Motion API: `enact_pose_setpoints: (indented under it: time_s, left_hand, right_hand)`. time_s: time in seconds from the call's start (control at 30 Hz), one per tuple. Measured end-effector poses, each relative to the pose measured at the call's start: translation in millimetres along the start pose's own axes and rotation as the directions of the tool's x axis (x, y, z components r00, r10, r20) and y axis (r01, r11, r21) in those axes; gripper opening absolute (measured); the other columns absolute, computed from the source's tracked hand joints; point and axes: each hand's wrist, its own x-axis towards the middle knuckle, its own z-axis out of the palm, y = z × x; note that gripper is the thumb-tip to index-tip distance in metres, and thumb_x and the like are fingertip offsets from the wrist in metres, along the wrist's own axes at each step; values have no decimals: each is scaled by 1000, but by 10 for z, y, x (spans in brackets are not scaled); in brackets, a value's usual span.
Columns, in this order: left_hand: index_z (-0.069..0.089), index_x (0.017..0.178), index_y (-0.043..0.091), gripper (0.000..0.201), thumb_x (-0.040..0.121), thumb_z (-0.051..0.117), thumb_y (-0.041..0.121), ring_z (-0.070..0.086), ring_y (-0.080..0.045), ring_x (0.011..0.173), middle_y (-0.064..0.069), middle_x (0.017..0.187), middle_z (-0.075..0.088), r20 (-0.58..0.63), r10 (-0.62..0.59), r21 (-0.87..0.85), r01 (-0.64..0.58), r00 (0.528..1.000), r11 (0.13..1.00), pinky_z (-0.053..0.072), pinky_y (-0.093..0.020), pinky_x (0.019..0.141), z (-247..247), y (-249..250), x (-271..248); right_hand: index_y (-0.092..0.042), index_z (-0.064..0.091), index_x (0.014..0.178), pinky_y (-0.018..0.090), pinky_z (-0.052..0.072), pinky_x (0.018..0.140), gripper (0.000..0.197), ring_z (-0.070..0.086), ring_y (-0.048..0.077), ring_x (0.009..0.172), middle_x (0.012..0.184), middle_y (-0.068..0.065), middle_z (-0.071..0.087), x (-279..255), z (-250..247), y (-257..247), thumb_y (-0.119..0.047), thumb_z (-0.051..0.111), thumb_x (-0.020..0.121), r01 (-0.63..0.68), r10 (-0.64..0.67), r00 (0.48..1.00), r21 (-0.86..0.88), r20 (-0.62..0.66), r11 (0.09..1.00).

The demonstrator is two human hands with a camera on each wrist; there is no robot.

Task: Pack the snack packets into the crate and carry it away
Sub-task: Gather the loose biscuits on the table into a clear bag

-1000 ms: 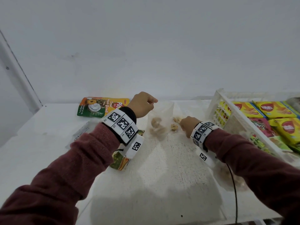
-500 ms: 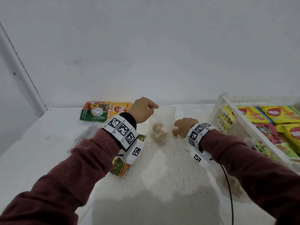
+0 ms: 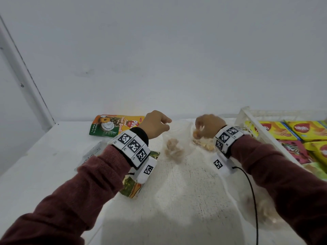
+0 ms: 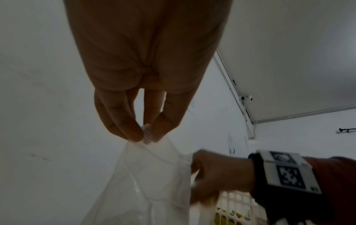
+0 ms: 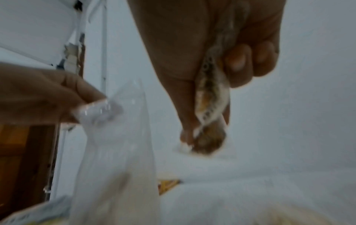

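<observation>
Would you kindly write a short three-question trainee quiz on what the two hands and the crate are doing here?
1. True or false: the left hand pinches the top edge of a clear bag.
2. What does the right hand hold?
A. a clear snack bag
B. a bottle
C. nothing
3. The yellow packets lie inside the white ____.

Key: 1 true; 2 A; 3 crate.

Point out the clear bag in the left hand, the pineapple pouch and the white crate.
clear bag (image 4: 146,175), left wrist view, on its upper film.
pineapple pouch (image 3: 113,125), head view, on its printed front.
white crate (image 3: 256,128), head view, on its near rim.
</observation>
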Motion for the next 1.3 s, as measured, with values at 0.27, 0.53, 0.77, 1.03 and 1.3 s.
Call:
enact_pose_setpoints:
  time_s: [0.27,0.53,0.77,1.03,1.3]
  left_hand:
    - [63,115,5,32,84,59,3,58,-22,109,-7,119,62,-16,10,-125,-12,1000,992,43,-28,96,32,-8,-18]
    - [63,116,3,34,83,57,-1,56,-19,114,-9,122,62,-9,37,-169,-38,999,985,43,-30,101,44,0,-73]
    - [66,112,4,33,81,55,-2,57,-19,112,-9,120,63,-43,44,-184,-51,998,982,44,-29,98,63,4,-117]
    - [65,113,5,30,84,55,2,57,-20,111,-8,122,62,-45,45,-145,-51,998,988,43,-26,96,89,3,-162]
    - [65,112,4,31,83,55,0,57,-20,112,-8,121,62,-38,55,-172,-61,998,983,44,-29,98,100,27,-190]
  right_hand:
    - [-32,60,82,21,47,61,27,56,-11,59,84,-18,60,-215,-244,-370,-23,81,67,389,-112,883,576,-456,719]
    - [-26,70,93,10,33,62,12,54,6,77,96,-15,55,-316,33,-391,-24,67,81,406,-325,887,220,-327,887]
    - [-34,56,123,20,32,68,43,48,5,74,120,-12,46,-471,-206,-425,-49,60,82,325,-327,944,-47,-38,945]
    - [-25,66,96,15,27,53,25,46,10,70,116,-8,48,-554,-343,-391,-45,64,80,289,-306,952,-365,12,885]
    - [-13,60,106,8,47,63,28,53,2,64,87,-7,45,-511,-397,-522,2,45,88,320,-163,944,686,-286,653]
